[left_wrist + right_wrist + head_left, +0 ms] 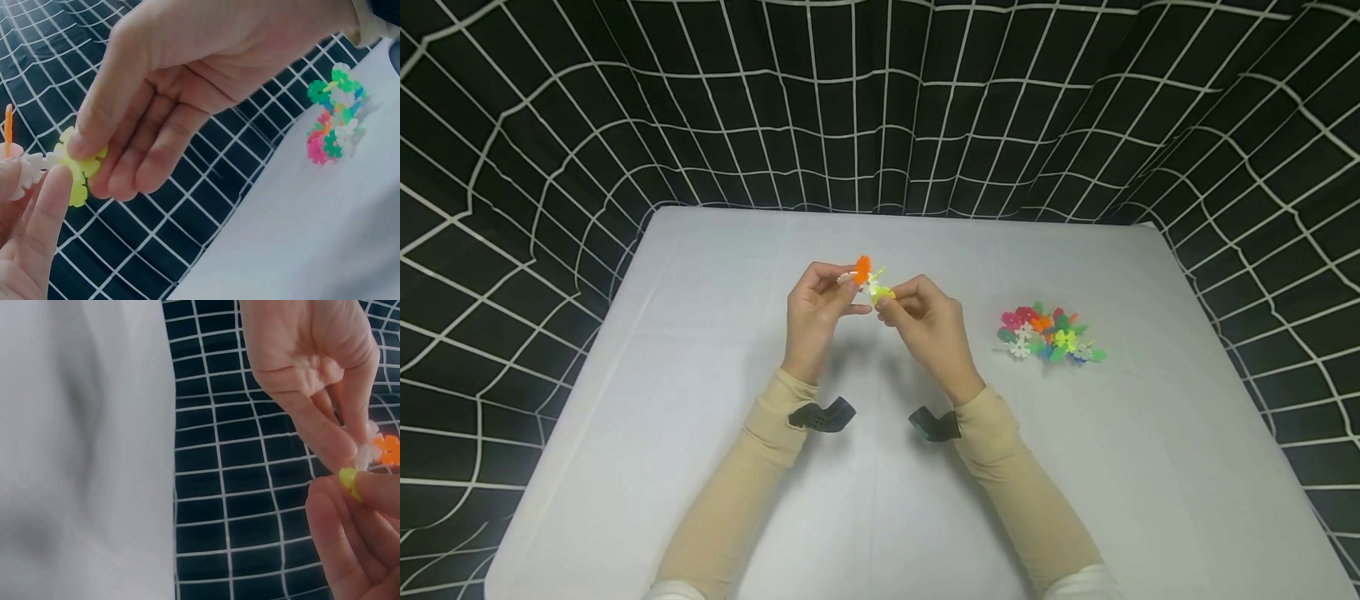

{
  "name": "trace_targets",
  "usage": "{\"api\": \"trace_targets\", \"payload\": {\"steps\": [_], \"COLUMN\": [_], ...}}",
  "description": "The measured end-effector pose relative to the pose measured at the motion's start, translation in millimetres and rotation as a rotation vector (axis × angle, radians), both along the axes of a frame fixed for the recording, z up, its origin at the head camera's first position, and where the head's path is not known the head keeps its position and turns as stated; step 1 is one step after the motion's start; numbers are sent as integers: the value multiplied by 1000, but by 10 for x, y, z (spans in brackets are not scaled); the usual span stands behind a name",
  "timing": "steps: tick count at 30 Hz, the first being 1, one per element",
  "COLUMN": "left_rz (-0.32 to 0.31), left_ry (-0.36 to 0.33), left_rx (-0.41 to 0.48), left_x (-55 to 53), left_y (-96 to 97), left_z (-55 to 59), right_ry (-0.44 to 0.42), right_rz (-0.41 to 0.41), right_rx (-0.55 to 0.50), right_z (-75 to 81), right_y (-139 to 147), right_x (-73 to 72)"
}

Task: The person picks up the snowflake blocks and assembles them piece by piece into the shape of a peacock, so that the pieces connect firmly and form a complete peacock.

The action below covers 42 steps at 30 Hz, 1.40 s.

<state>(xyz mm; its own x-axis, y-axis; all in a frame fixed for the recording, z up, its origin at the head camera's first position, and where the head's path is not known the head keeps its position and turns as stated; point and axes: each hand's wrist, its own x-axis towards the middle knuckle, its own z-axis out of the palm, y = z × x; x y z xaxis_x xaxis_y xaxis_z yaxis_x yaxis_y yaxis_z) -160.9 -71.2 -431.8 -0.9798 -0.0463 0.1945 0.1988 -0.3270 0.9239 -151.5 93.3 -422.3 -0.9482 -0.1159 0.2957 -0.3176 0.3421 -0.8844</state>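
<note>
Both hands are raised over the table around a small cluster of flower-shaped plastic linking discs. My left hand (pixel 812 321) pinches the cluster's white discs (pixel 31 170) between thumb and fingers. An orange disc (pixel 862 268) stands up at the left end, edge-on in the left wrist view. At the other end, my right hand (pixel 934 327) grips yellow discs (pixel 79 167) by thumb and forefinger, its other fingers curled behind. In the right wrist view the yellow piece (pixel 349 480) sits right against the white ones, where fingertips of both hands meet and partly cover the joint.
A pile of similar discs (pixel 1048 335) in pink, green, orange, white, yellow and blue lies on the white table (pixel 662 350), to the right of the hands. Dark curtains (pixel 880 108) with a white grid hang behind and at both sides. Each wrist bears a dark camera mount (pixel 824 415).
</note>
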Motion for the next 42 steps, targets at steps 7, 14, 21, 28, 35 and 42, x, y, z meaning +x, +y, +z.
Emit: {"api": "trace_targets", "payload": {"steps": [7, 14, 21, 28, 35, 42], "left_rz": [2, 5, 19, -8, -17, -22], "left_ry": [13, 17, 32, 0, -18, -32], "left_rx": [-15, -52, -65, -72, -91, -87], "left_x": [21, 18, 3, 2, 20, 25], "left_y": [49, 5, -36, -50, -48, -51], "left_z": [23, 18, 14, 28, 58, 75], "right_ry": [10, -109, -190, -360, -558, -637], "right_rz": [-14, 29, -12, 20, 85, 119], "right_rx": [8, 109, 378, 891, 1105, 1122], "right_z": [37, 101, 269, 443, 274, 188], "right_y": [8, 85, 614, 1463, 1900, 1911], "right_x": [19, -5, -106, -292, -453, -489]}}
